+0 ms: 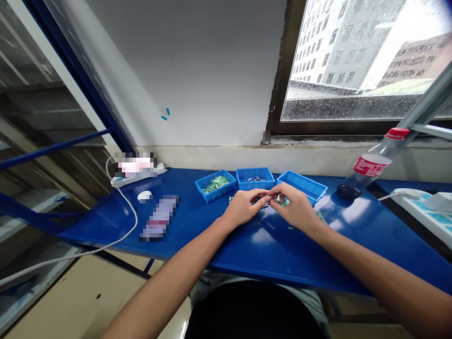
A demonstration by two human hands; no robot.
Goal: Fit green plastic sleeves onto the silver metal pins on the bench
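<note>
My left hand [245, 205] and my right hand [293, 205] meet above the blue table, with thumbs and fingertips pinched together. Whatever small piece they hold between them is too small and too hidden to name. A bit of green [283, 201] shows beside the right fingers; I cannot tell whether it is held or lies behind them. Small metal parts lie on the table behind the left hand, partly covered by it. More green pieces [320, 216] lie by the right wrist.
Behind the hands stand a blue bin [219, 193] of green pieces, a second blue bin [256, 185] with metal pins and a third blue bin [312, 189]. A cola bottle [372, 165] stands at right. A pixelated flat object [160, 219], a white cable [132, 221] and power strips are at the sides.
</note>
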